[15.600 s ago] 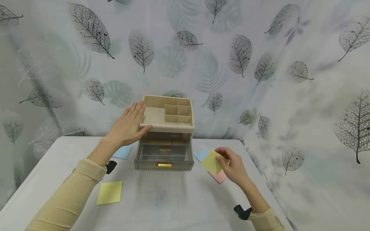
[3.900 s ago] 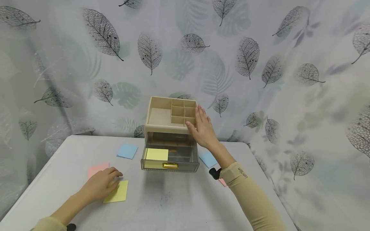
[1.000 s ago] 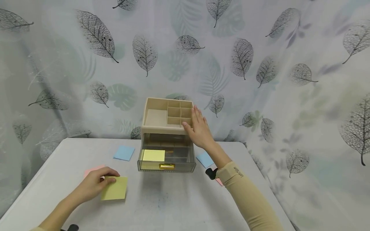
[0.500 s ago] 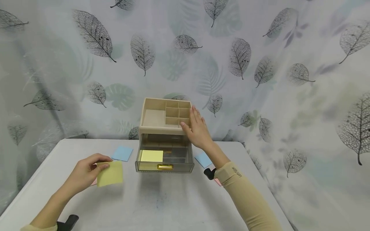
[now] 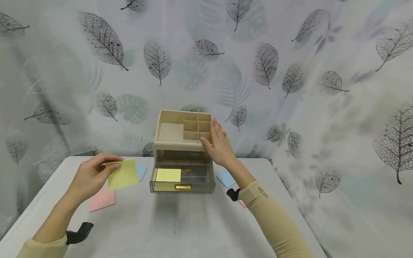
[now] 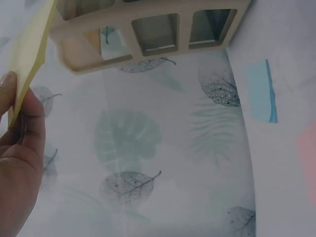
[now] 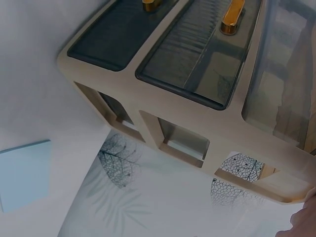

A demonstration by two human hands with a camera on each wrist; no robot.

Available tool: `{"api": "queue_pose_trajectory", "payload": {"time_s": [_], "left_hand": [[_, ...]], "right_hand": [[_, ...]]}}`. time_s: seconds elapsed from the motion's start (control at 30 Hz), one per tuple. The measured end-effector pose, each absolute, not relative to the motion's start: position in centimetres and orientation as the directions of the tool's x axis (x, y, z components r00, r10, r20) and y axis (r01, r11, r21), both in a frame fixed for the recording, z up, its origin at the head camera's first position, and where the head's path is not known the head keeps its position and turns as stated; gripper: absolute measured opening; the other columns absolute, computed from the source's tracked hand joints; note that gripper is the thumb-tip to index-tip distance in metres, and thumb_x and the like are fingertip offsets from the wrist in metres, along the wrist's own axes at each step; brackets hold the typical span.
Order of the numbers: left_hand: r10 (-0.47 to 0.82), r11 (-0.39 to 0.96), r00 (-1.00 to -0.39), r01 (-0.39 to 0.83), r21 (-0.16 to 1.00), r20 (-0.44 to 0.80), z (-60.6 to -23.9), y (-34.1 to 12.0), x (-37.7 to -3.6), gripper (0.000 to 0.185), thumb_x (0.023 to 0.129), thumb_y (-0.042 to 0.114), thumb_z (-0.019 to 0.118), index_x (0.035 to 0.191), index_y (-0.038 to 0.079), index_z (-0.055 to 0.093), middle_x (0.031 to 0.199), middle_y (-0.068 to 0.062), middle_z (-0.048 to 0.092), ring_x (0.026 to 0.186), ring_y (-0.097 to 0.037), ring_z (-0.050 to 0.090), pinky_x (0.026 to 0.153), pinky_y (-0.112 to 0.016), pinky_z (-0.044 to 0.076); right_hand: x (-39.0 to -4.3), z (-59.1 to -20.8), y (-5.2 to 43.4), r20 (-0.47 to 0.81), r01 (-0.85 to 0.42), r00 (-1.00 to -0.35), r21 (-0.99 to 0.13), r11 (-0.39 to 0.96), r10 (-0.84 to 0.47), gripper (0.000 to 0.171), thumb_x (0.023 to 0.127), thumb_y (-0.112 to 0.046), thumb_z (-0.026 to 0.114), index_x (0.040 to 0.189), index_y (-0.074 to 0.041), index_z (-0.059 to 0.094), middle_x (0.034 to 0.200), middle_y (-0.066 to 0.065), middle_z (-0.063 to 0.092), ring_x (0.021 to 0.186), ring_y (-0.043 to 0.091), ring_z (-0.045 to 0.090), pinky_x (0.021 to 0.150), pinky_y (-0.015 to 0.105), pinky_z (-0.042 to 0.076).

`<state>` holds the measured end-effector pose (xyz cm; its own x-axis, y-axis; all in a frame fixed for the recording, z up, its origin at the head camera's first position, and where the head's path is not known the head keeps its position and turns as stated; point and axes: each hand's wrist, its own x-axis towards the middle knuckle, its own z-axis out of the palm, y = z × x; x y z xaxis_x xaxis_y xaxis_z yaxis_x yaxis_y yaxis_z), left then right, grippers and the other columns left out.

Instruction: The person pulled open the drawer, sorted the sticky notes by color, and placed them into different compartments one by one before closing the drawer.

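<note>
My left hand pinches a yellow sticky note pad between thumb and fingers, raised above the table left of the desk organizer. In the left wrist view the held pad is seen nearly edge-on. My right hand rests with straight fingers along the organizer's right side, thumb over its top front edge. The clear top drawer with a gold handle is pulled out. Inside it, on the left, lies another yellow sticky note pad. The right wrist view shows little of the right hand.
A pink pad and a blue pad lie on the white table at left. To the right are another blue pad and a pink one, mostly covered by the right wrist. A leaf-patterned curtain hangs behind.
A yellow pad went from my right hand into the drawer, and the hands swapped roles at the organizer. My left hand has since lifted the other yellow pad off the table, uncovering the pink one.
</note>
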<state>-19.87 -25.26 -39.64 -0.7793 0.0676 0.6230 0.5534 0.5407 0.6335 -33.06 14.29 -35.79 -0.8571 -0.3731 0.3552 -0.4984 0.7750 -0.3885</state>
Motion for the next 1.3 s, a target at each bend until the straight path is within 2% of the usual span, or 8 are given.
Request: {"api": "queue_pose_trajectory", "payload": {"time_s": [0.2, 0.43, 0.57, 0.7, 0.87, 1.1, 1.3], "left_hand": [[0.078, 0.529, -0.754, 0.586, 0.614, 0.652, -37.9, -24.5, -20.4, 0.029, 0.089, -0.012, 0.074, 0.110, 0.007, 0.077, 0.102, 0.007, 0.071, 0.078, -0.005, 0.062, 0.063, -0.014, 0.048], [0.071, 0.508, -0.749, 0.595, 0.623, 0.658, -36.1, -23.8, -20.7, 0.029, 0.089, -0.011, 0.074, 0.111, 0.007, 0.077, 0.102, 0.012, 0.071, 0.072, -0.007, 0.062, 0.059, -0.015, 0.047], [0.075, 0.477, -0.741, 0.614, 0.629, 0.667, -35.3, -23.1, -20.8, 0.028, 0.089, -0.013, 0.074, 0.110, 0.006, 0.077, 0.102, 0.009, 0.071, 0.078, -0.006, 0.063, 0.062, -0.015, 0.048], [0.099, 0.438, -0.733, 0.640, 0.632, 0.673, -34.6, -22.2, -21.2, 0.029, 0.089, -0.014, 0.073, 0.110, 0.006, 0.077, 0.103, 0.002, 0.071, 0.087, -0.007, 0.064, 0.068, -0.015, 0.050], [0.123, 0.397, -0.733, 0.655, 0.644, 0.669, -34.0, -20.9, -21.7, 0.027, 0.090, -0.013, 0.072, 0.110, 0.006, 0.077, 0.104, -0.002, 0.071, 0.089, -0.009, 0.066, 0.070, -0.015, 0.053], [0.158, 0.360, -0.719, 0.680, 0.639, 0.677, -33.7, -18.6, -22.6, 0.025, 0.090, -0.012, 0.073, 0.109, 0.004, 0.076, 0.104, -0.005, 0.071, 0.091, -0.009, 0.066, 0.071, -0.017, 0.056], [0.224, 0.337, -0.682, 0.724, 0.601, 0.696, -34.0, -16.5, -23.6, 0.024, 0.090, -0.011, 0.074, 0.108, 0.004, 0.076, 0.104, -0.005, 0.072, 0.092, -0.007, 0.065, 0.073, -0.016, 0.055]], "right_hand": [[-32.9, -35.7, 14.3, 0.353, -0.494, -0.860, -0.394, 0.775, -0.369, 0.082, 0.110, -0.055, 0.032, 0.166, -0.003, 0.002, 0.175, 0.012, -0.005, 0.161, 0.029, -0.004, 0.129, 0.056, 0.001], [-33.0, -36.0, 14.2, 0.357, -0.497, -0.859, -0.404, 0.768, -0.368, 0.085, 0.109, -0.058, 0.031, 0.166, -0.003, 0.002, 0.175, 0.011, -0.006, 0.161, 0.027, -0.005, 0.129, 0.055, 0.001], [-33.1, -36.2, 14.2, 0.367, -0.504, -0.853, -0.391, 0.770, -0.372, 0.085, 0.109, -0.058, 0.030, 0.166, -0.002, 0.003, 0.175, 0.011, -0.005, 0.161, 0.028, -0.003, 0.128, 0.059, 0.004], [-33.2, -36.2, 14.2, 0.368, -0.505, -0.853, -0.395, 0.768, -0.371, 0.085, 0.109, -0.058, 0.030, 0.166, -0.003, 0.002, 0.175, 0.010, -0.005, 0.161, 0.028, -0.004, 0.128, 0.059, 0.003], [-33.2, -36.1, 14.3, 0.360, -0.500, -0.856, -0.403, 0.766, -0.370, 0.084, 0.109, -0.058, 0.030, 0.166, -0.003, 0.001, 0.175, 0.009, -0.006, 0.161, 0.026, -0.005, 0.129, 0.055, 0.000], [-33.3, -36.2, 14.3, 0.372, -0.509, -0.850, -0.393, 0.766, -0.374, 0.084, 0.109, -0.057, 0.031, 0.166, -0.002, 0.003, 0.175, 0.011, -0.005, 0.161, 0.027, -0.004, 0.128, 0.057, 0.002], [-33.4, -36.3, 14.4, 0.378, -0.513, -0.846, -0.388, 0.766, -0.376, 0.085, 0.109, -0.057, 0.031, 0.166, -0.001, 0.004, 0.175, 0.012, -0.004, 0.161, 0.028, -0.003, 0.128, 0.058, 0.004]]}}
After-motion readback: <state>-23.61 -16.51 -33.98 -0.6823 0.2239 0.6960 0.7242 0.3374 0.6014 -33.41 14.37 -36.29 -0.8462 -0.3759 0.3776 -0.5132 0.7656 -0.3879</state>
